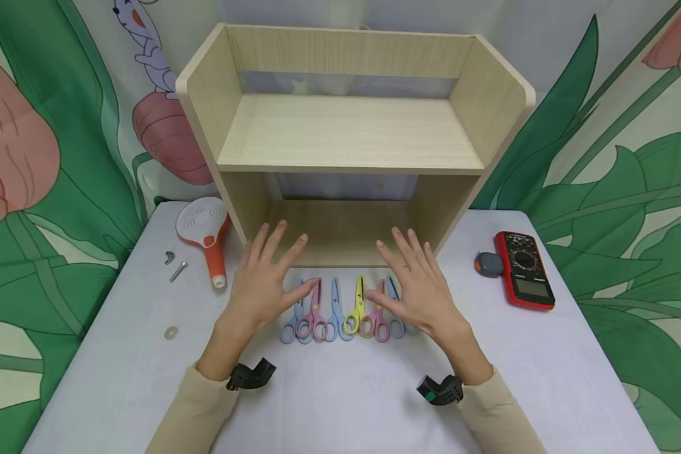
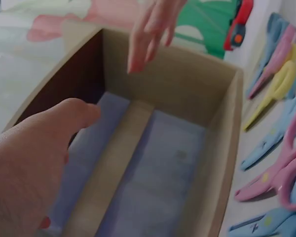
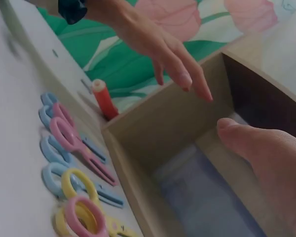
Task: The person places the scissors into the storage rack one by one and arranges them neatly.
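Fingers of both hands are straight and a little spread, and they hold nothing: the left hand and the right hand hover palm down over the table, each on one side of a row of small scissors. The scissors lie flat on the table just in front of the wooden shelf, close side by side, with the ring handles toward the person and the blades pointing to the shelf; blue, pink and yellow ones are visible, and the right hand covers part of the pair on its side. I think this tidy row makes it easy to take any pair by the handles, and the hands seem to wait above it, not yet touching any pair, though whether a fingertip touches a blade I cannot tell. In the left wrist view the left hand is before the lower opening of the shelf, which looks empty, and the upper board is bare too. On the white table, to the left, lie a white and orange shower head, a bolt and a washer; to the right are a grey tape measure and a red multimeter. Behind the table hangs a cloth with big green leaves and pink tulips.
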A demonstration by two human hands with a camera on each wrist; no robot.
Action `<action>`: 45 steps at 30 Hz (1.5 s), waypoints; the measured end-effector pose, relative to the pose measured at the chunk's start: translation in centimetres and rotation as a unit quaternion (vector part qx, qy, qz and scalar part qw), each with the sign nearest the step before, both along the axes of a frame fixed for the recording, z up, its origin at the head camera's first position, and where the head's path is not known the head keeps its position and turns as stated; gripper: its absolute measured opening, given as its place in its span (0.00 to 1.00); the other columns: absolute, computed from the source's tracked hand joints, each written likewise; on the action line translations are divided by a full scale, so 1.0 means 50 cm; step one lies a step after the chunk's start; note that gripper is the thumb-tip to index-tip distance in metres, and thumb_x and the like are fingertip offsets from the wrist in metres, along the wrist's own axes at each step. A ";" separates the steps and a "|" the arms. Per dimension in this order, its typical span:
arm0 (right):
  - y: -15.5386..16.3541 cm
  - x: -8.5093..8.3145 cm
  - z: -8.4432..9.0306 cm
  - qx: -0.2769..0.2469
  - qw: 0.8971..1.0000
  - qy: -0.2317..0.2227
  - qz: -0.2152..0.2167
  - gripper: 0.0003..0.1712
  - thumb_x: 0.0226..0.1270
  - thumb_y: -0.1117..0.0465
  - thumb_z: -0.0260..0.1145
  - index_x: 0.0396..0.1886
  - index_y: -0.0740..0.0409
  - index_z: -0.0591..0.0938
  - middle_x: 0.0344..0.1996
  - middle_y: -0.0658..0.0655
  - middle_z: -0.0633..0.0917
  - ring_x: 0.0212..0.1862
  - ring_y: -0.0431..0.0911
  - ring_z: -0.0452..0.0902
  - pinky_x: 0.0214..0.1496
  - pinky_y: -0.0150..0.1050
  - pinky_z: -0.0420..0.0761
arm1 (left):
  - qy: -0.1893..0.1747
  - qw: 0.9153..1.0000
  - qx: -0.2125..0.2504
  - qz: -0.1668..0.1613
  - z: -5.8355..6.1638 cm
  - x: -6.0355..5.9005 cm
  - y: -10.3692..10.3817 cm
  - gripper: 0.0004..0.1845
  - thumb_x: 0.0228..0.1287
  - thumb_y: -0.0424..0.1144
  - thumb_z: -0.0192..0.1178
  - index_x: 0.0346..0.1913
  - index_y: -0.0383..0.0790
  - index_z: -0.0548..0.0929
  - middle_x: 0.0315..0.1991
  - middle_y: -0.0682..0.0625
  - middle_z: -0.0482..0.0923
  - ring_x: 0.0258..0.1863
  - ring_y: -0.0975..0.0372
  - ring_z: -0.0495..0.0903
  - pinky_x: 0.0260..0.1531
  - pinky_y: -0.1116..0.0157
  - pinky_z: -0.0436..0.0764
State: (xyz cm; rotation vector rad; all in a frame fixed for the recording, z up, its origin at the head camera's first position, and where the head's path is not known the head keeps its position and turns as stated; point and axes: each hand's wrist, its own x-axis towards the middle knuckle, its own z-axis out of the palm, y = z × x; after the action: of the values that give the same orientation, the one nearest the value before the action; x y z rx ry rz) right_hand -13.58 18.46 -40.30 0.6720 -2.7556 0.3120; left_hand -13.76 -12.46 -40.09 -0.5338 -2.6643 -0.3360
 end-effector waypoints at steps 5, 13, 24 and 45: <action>0.025 0.000 0.002 -0.023 1.000 -0.005 -0.013 0.54 0.55 0.29 0.66 0.77 0.47 0.64 0.78 0.60 0.61 0.80 0.61 0.51 0.76 0.66 0.59 | 0.060 0.997 0.056 0.005 0.010 -0.013 -0.023 0.38 0.57 0.60 0.66 0.70 0.50 0.73 0.71 0.38 0.65 0.70 0.39 0.65 0.63 0.37 0.73; 0.059 0.025 -0.034 -0.032 0.996 -0.077 -0.037 0.54 0.54 0.30 0.68 0.76 0.52 0.66 0.70 0.60 0.71 0.70 0.57 0.65 0.66 0.60 0.72 | 0.101 0.982 0.157 0.031 0.018 -0.031 -0.055 0.34 0.59 0.52 0.67 0.67 0.42 0.75 0.64 0.35 0.71 0.61 0.41 0.72 0.51 0.43 0.80; 0.090 0.051 -0.103 0.013 0.989 -0.137 -0.046 0.48 0.49 0.28 0.71 0.60 0.59 0.80 0.54 0.58 0.80 0.54 0.52 0.75 0.55 0.52 0.80 | 0.137 0.938 0.309 0.080 0.018 -0.057 -0.090 0.24 0.65 0.40 0.64 0.57 0.29 0.75 0.53 0.33 0.72 0.52 0.47 0.78 0.49 0.51 0.83; 0.077 0.057 -0.122 0.019 0.986 -0.156 -0.051 0.33 0.47 0.39 0.76 0.44 0.59 0.84 0.36 0.50 0.79 0.31 0.40 0.71 0.31 0.34 0.76 | 0.051 0.935 0.333 0.111 -0.014 -0.084 -0.102 0.20 0.71 0.36 0.60 0.62 0.30 0.75 0.51 0.33 0.80 0.46 0.47 0.84 0.48 0.51 0.86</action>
State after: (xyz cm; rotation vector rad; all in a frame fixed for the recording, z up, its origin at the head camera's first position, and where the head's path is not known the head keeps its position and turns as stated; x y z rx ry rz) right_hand -10.75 22.31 -46.41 0.5256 -3.0877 0.3717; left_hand -17.96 -17.55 -40.79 -0.0315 -2.2740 -1.0501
